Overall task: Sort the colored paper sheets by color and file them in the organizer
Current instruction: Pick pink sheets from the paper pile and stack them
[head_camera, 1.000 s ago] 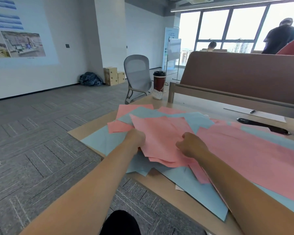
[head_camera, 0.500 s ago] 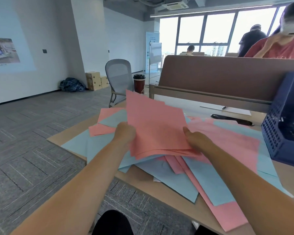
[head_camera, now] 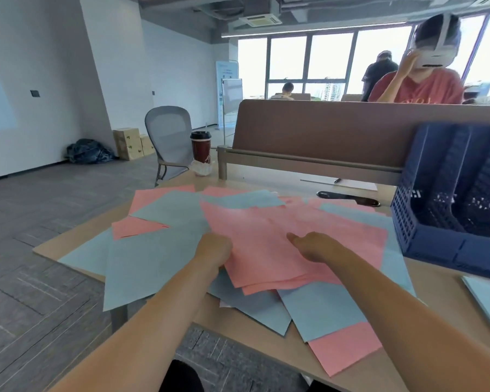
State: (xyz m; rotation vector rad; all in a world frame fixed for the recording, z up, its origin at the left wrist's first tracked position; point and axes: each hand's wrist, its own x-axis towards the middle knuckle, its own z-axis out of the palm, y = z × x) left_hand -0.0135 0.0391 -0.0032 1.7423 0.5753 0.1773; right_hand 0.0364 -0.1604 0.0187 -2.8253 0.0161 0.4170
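Lowered flat since, stack of pink paper sheets; edge clutched in curled left grip; right grip hold unclear.

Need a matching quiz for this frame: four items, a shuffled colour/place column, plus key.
Items:
1. organizer
2. cup
3. chair
4. pink stack

Descriptions:
A. grey, standing beyond the desk, not on it
B. gripped at its edge by the left hand
C. dark blue, on the desk's right side
D. dark red with a black lid, at the desk's far left corner

Pairs: 1-C, 2-D, 3-A, 4-B
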